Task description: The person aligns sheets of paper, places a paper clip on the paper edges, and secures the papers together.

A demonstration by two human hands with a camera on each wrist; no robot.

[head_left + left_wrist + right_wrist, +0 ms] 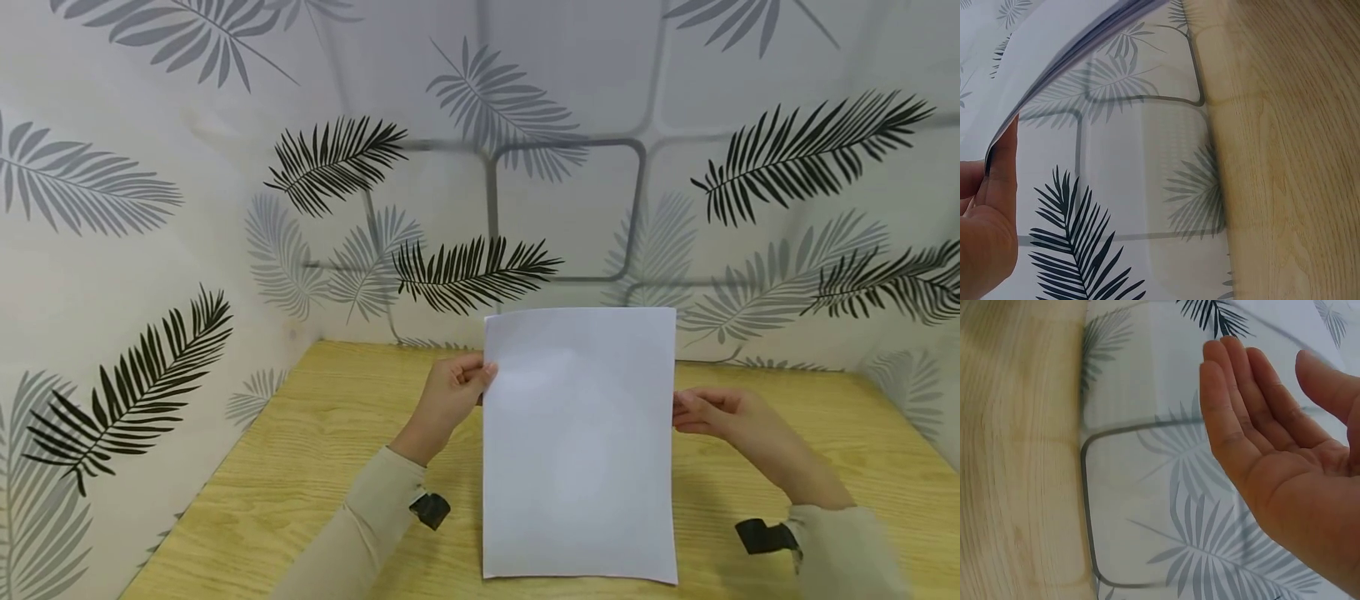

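Note:
A stack of white paper sheets (579,442) stands nearly upright above the table, its blank face toward the head camera. My left hand (450,396) pinches its left edge in the upper part, thumb in front and fingers behind. Several layered sheet edges of the paper (1047,69) show in the left wrist view, bending away from the left hand (991,231). Beside the right edge of the stack is my right hand (731,421). The right wrist view shows that right hand (1285,450) with its fingers extended and thumb apart, nothing between them.
A wood-grain table (300,483) spreads under both arms. Behind it and at the left rise pale walls (420,192) printed with grey and black leaves. Small black devices sit on the left wrist (430,508) and right wrist (765,536).

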